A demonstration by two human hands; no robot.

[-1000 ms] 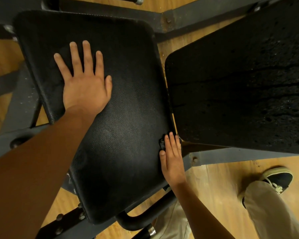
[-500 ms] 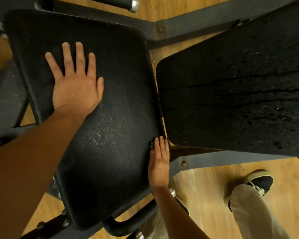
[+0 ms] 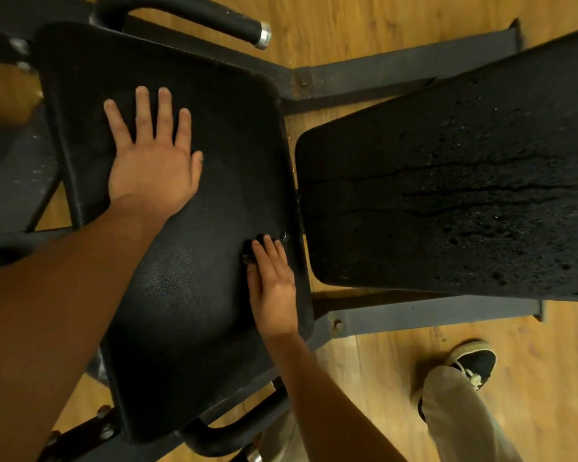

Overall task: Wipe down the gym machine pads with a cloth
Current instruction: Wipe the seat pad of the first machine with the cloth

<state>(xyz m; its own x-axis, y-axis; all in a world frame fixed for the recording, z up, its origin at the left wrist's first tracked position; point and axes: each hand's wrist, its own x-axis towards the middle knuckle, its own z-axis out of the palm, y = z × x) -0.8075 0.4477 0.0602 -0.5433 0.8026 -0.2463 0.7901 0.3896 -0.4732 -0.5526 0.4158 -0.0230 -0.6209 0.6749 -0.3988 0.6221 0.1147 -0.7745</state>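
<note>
A: Head view, looking straight down: the left hand (image 3: 151, 161) lies flat on the seat pad (image 3: 194, 311), fingers (image 3: 144, 111) spread wide and holding nothing. A brace, I'd say, to steady the pad and the body's lean.

B: And the right hand (image 3: 274, 285) does the work. Its fingers are straight and close together, pressing a small dark cloth (image 3: 248, 253) onto that pad near its right edge. Only a bunched bit shows past the fingertips.

A: Flat pressure, not a pinch, so the cloth can slide.

B: Just across the gap, the back pad (image 3: 447, 211) looks cracked and pitted, with no cloth on it. My guess: the seat's edge is the step in hand, and that one comes later.
</note>
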